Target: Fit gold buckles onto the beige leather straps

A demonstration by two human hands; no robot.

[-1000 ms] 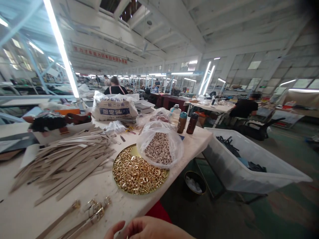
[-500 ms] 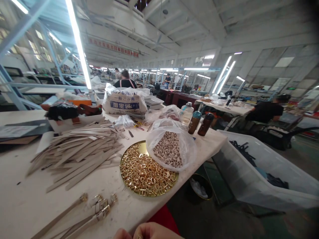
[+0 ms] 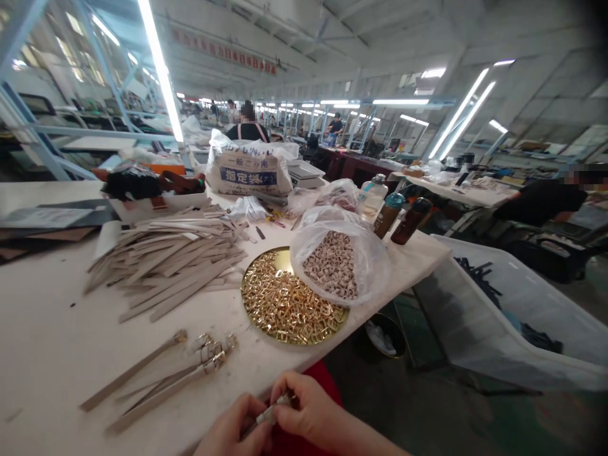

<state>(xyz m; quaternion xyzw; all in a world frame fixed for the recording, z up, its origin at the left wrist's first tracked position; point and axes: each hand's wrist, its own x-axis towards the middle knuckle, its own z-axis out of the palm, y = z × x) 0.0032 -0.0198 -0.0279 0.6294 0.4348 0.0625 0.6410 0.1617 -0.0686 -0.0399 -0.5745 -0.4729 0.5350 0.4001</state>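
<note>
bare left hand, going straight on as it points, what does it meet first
Probably the bare right hand, just ahead at the small pale beige piece between them; depth is unclear.

Near the desk's (image 3: 42,329) near edge, the left hand (image 3: 242,424) and right hand (image 3: 306,405) cover much of the strap (image 3: 268,415) between them, and its ends cannot be made out. Both arms run off the picture's bottom. The clear bag (image 3: 373,272) hides part of the tray's (image 3: 284,258) rim. Beyond the desk's right edge, the crate (image 3: 470,316) is cut off at the picture's right. The banner's (image 3: 228,54) lettering is blurred. The desk's left end lies outside the view.
</note>
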